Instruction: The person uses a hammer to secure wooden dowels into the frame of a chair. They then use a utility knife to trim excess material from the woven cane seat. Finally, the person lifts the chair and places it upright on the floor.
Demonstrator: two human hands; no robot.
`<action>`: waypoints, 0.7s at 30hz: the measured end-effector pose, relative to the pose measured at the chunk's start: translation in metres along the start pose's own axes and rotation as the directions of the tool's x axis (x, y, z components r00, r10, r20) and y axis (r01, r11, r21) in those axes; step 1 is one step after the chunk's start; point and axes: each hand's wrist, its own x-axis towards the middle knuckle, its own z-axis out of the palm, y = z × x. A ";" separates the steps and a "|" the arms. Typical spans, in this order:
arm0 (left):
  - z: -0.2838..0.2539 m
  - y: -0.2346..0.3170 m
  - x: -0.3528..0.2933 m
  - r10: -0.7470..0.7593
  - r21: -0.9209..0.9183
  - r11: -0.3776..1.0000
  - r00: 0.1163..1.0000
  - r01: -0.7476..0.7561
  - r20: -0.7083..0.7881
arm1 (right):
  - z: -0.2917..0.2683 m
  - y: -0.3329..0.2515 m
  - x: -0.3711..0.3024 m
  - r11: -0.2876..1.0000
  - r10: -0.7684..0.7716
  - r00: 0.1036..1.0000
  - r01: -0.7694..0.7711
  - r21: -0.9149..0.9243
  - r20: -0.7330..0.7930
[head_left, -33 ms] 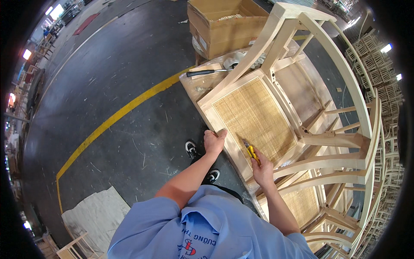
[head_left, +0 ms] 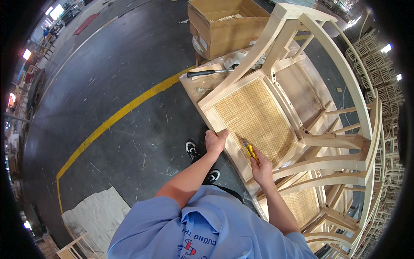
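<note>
A pale wooden chair (head_left: pixel 257 96) lies on its back part across the workbench, its woven cane seat panel (head_left: pixel 254 114) facing up. My left hand (head_left: pixel 216 140) is closed at the near edge of the seat frame, thumb on top and fingers curled out of sight. In my right hand (head_left: pixel 261 167) are yellow-handled pliers (head_left: pixel 251 152), their short grey tip over the near side of the cane. A second chair with a cane seat (head_left: pixel 300 200) lies to the right of my right forearm.
An open cardboard box (head_left: pixel 228 32) stands at the far end of the bench (head_left: pixel 188 88). A black-handled hammer (head_left: pixel 207 74) lies there beside a white cloth (head_left: pixel 241 59). Stacked chair frames (head_left: pixel 373 56) line the right. A pale sheet (head_left: pixel 98 214) covers floor at lower left.
</note>
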 end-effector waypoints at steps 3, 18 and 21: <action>0.000 0.004 0.009 -0.045 -0.072 0.996 0.999 0.046 0.017 | 0.015 -0.007 0.023 0.998 -0.039 0.999 0.039 -0.046 0.004; -0.002 -0.011 0.024 -0.046 -0.026 0.998 0.989 0.050 0.143 | 0.040 -0.015 0.068 0.986 -0.036 0.988 0.059 -0.153 0.148; -0.004 -0.013 0.026 -0.038 -0.024 0.999 0.986 0.042 0.165 | 0.039 -0.016 0.071 0.986 -0.079 0.986 0.099 -0.135 0.147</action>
